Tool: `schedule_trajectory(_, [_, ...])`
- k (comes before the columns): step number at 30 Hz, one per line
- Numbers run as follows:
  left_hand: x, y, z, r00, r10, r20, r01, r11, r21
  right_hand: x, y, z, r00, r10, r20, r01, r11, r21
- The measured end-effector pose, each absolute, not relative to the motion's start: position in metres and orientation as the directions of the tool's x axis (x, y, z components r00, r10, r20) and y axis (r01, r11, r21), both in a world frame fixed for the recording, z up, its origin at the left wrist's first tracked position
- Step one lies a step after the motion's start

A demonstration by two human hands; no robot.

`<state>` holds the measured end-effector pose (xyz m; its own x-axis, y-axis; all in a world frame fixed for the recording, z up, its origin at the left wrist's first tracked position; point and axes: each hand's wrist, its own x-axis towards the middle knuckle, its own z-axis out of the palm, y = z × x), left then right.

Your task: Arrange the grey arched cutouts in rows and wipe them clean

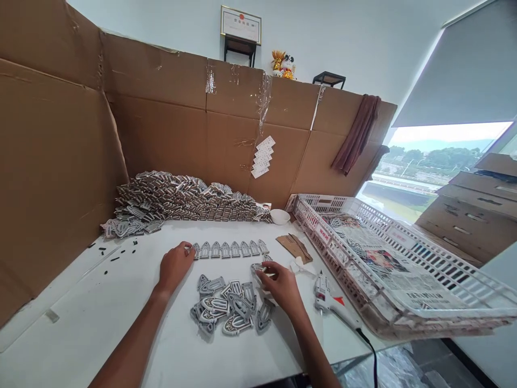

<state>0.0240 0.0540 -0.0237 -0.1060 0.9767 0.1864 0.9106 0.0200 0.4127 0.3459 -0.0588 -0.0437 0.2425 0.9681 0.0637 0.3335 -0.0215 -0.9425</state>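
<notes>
A straight row of small grey arch-shaped metal pieces [225, 249] lies across the white table. My left hand [176, 264] is at the row's left end, its curled fingertips on the outermost piece [196, 250]. Below the right end of the row, my right hand [279, 284] pinches another arch-shaped metal piece [256, 268] between thumb and fingers. One more piece [267, 257] shows partly behind those fingers. Between my forearms lies a loose heap of the same pieces [231, 305], some showing a scrolled pattern, others a plain grey side.
A large stacked pile of pieces [181, 199] stands against the cardboard wall [169, 124]. A white bowl [280, 216], cardboard scrap [294, 247] and corded glue gun [329, 299] lie to the right. Beyond them is a white plastic crate [347, 272] lined with newspaper.
</notes>
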Motion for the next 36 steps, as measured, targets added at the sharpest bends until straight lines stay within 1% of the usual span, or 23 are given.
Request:
schedule_trajectory(2, [0.024, 0.054, -0.023, -0.104, 0.977, 0.187, 0.911, 0.018, 0.413, 0.346, -0.061, -0.046, 0.213, 0.975, 0.061, 0.369, -0.022, -0.929])
schedule_trajectory(6, [0.024, 0.053, -0.022, -0.104, 0.978, 0.181, 0.910, 0.021, 0.413, 0.343, -0.064, -0.041, 0.170, 0.979, 0.110, 0.558, -0.004, -0.830])
schedule_trajectory(11, [0.024, 0.054, -0.021, -0.103, 0.980, 0.172, 0.911, 0.023, 0.412, 0.338, -0.064, -0.039, 0.205, 0.966, 0.160, 0.715, -0.036, -0.698])
schedule_trajectory(15, [0.025, 0.055, -0.021, -0.107, 0.979, 0.171, 0.911, 0.028, 0.411, 0.335, -0.064, -0.041, 0.227, 0.951, 0.209, 0.793, -0.055, -0.607])
schedule_trajectory(21, [0.025, 0.054, -0.020, -0.100, 0.980, 0.169, 0.910, 0.021, 0.415, 0.333, -0.063, -0.041, 0.271, 0.944, 0.186, 0.852, -0.146, -0.503])
schedule_trajectory(24, [0.024, 0.053, -0.020, -0.096, 0.981, 0.169, 0.907, 0.017, 0.420, 0.334, -0.061, -0.043, 0.283, 0.938, 0.198, 0.857, -0.155, -0.491])
schedule_trajectory(30, [0.023, 0.055, -0.021, -0.092, 0.979, 0.180, 0.907, 0.008, 0.420, 0.336, -0.064, -0.041, 0.249, 0.945, 0.211, 0.857, -0.114, -0.502])
schedule_trajectory(33, [0.023, 0.055, -0.021, -0.095, 0.978, 0.184, 0.909, 0.010, 0.417, 0.333, -0.079, -0.032, 0.208, 0.943, 0.260, 0.830, -0.030, -0.557])
schedule_trajectory(36, [0.024, 0.054, -0.021, -0.094, 0.978, 0.186, 0.911, 0.009, 0.412, 0.326, -0.096, -0.023, 0.103, 0.967, 0.232, 0.794, 0.060, -0.604])
